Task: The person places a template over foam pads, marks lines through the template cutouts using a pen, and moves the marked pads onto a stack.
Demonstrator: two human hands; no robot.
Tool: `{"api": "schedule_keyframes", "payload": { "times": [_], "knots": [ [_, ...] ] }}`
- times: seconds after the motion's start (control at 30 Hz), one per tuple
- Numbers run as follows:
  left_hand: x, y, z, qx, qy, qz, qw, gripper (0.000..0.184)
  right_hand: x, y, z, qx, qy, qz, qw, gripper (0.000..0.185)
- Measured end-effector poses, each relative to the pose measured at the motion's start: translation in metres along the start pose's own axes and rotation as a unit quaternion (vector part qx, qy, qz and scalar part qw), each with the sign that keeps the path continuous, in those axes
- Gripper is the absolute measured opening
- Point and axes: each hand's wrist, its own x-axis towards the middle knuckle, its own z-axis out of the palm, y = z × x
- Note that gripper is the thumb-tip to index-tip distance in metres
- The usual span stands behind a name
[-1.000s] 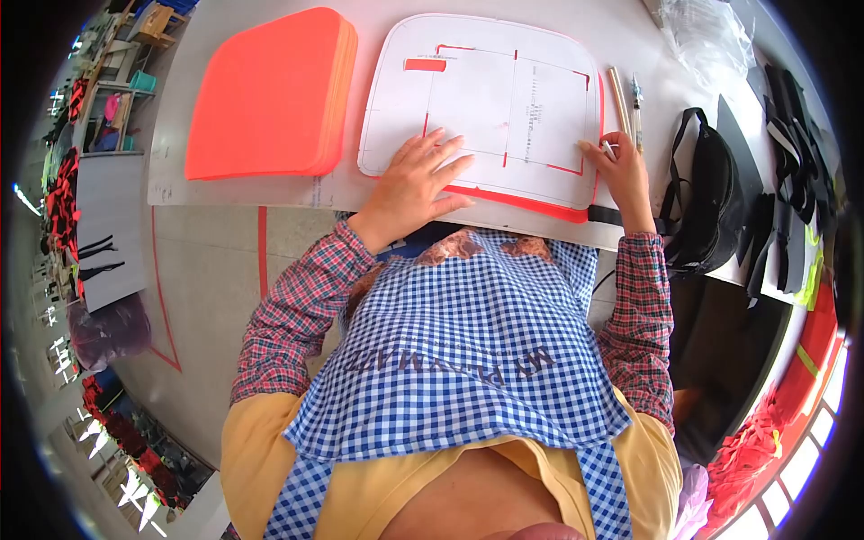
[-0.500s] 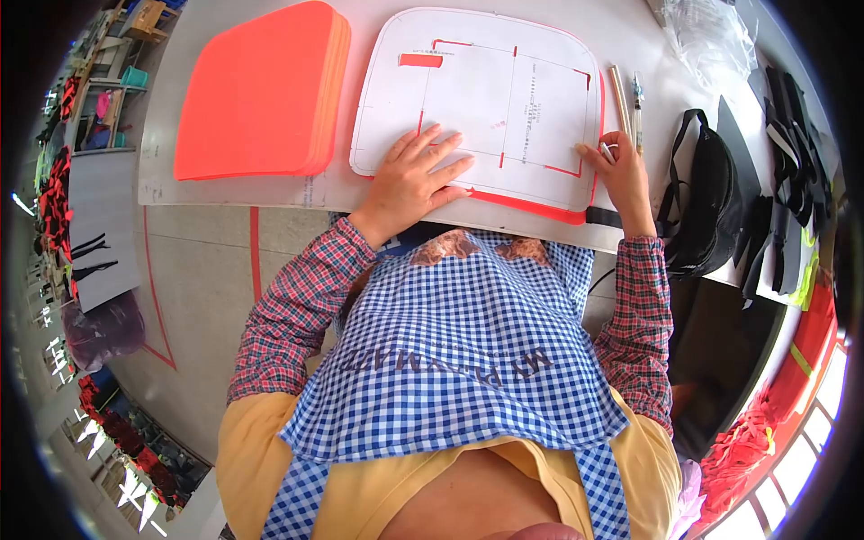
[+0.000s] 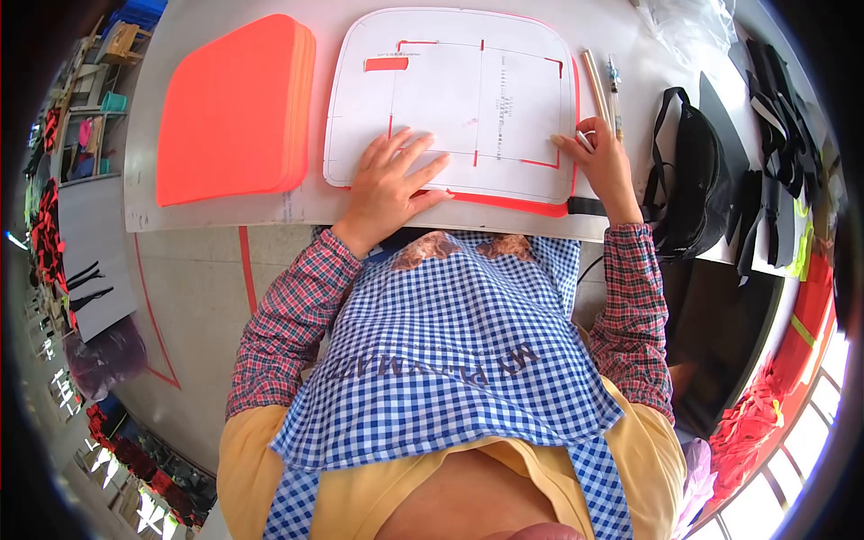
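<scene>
The white sheet lies flat on the table straight ahead of me, at twelve o'clock, on top of a red panel. The panel shows along the sheet's near edge and right side, and through the cut slots. My left hand rests at the sheet's seven o'clock, fingers spread and palm down, gripping nothing. My right hand is at four o'clock, thumb and fingertips pinched together on a small white stick by the sheet's edge.

As far as I can judge, the laying-on is done, and both hands are set at the sheet. Whether the panel underneath carries any marks I can't tell; the slots are too small to read.

At nine o'clock, well apart, sits a stack of orange-red panels, with no sheet on it. Near three o'clock lie a gold stick and a clear pen, then a black bag; crumpled plastic sits at two o'clock.
</scene>
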Motion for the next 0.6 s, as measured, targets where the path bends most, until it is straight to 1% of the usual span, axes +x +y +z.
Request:
{"api": "schedule_keyframes", "payload": {
  "times": [0.13,0.33,0.43,0.47,0.57,0.6],
  "knots": [
    [-0.001,-0.001,-0.001,-0.005,0.0,-0.003,1.0,0.045,-0.002,-0.003,-0.002,0.001,-0.01,0.004,1.0,0.049],
    [0.001,0.0,-0.002,0.015,-0.028,-0.016,0.999,0.052,-0.002,0.003,0.004,0.022,0.017,-0.027,0.999,0.048],
    [0.001,0.002,-0.002,0.02,-0.039,-0.022,0.999,0.056,-0.002,-0.001,0.0,0.013,-0.001,-0.004,1.0,0.047],
    [-0.001,-0.001,0.003,0.012,-0.041,-0.026,0.999,0.057,-0.002,0.003,0.003,0.013,0.008,-0.012,1.0,0.046],
    [-0.002,0.003,-0.009,0.045,-0.032,-0.028,0.998,0.057,-0.005,-0.005,0.001,0.01,0.011,-0.018,1.0,0.044],
    [-0.003,0.002,-0.006,0.037,-0.044,-0.034,0.998,0.057,-0.006,-0.006,0.001,0.018,0.012,-0.018,1.0,0.043]
  ]
}}
